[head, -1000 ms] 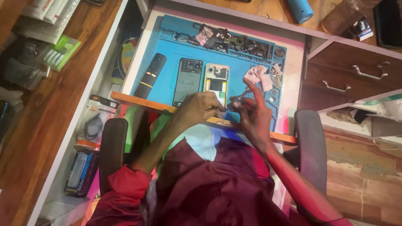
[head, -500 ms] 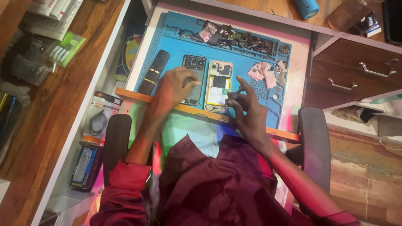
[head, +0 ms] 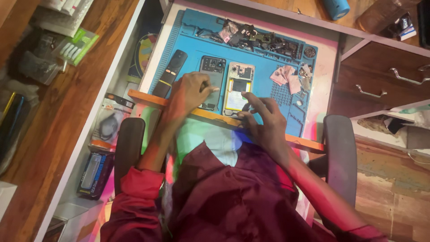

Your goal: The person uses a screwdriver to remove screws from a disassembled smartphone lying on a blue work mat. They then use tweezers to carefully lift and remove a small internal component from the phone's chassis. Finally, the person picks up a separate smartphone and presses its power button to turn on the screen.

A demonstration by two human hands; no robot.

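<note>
A dark grey phone back cover (head: 212, 80) with a camera cut-out at its far end is laid flat on the blue mat. Just beside it, to its right, an opened phone body (head: 237, 87) is laid parallel, its pale yellowish inside exposed.

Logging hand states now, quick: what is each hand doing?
Left hand: fingers rest on the dark phone back, no closed grip.
Right hand: fingers spread, touching the opened phone.
</note>
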